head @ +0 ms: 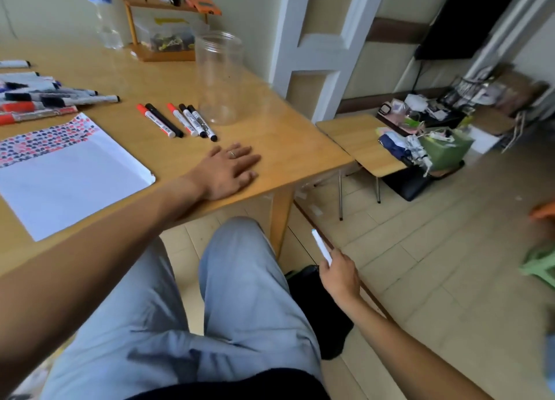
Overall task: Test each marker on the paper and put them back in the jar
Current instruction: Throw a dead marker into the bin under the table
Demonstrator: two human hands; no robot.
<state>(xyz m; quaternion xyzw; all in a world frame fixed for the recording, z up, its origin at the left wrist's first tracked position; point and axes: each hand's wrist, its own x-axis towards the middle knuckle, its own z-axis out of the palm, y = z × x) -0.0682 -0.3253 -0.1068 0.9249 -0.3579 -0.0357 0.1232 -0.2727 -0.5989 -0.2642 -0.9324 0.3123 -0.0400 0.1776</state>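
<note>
So the right hand (pixel 339 275) is down off the side of the table (pixel 270 135), fingers curled round the lower end of a white marker (pixel 321 246), with most of the barrel sticking up and away past the fingertips. It's a bit blurry there, so I can't tell if the cap is on or which colour it is.

The left hand (pixel 225 173) lies flat on the tabletop near the corner, fingers straight and a little spread, holding nothing. Just beyond its fingertips sits a row of five markers (pixel 177 120), red and black caps, lying side by side. Further out past those fingertips stands the jar (pixel 219 78), clear plastic, upright, no lid, and it looks empty. Off to the thumb side of that hand is the paper (pixel 69 174), its far strip already covered in red and black test marks. A bigger pile (pixel 39 99) of markers lies beyond the paper.

Handling-wise, these markers should be easy: light, stiff plastic tubes, smooth enough to roll or slip if pinched loosely. I'd grab one mid-barrel for writing, closer to the tip end for control, and hold the barrel firm when pulling the cap. The jar looks thin and light, so it might tip or skid when a marker drops in. Worth steadying it by the wall with the free hand.
</note>
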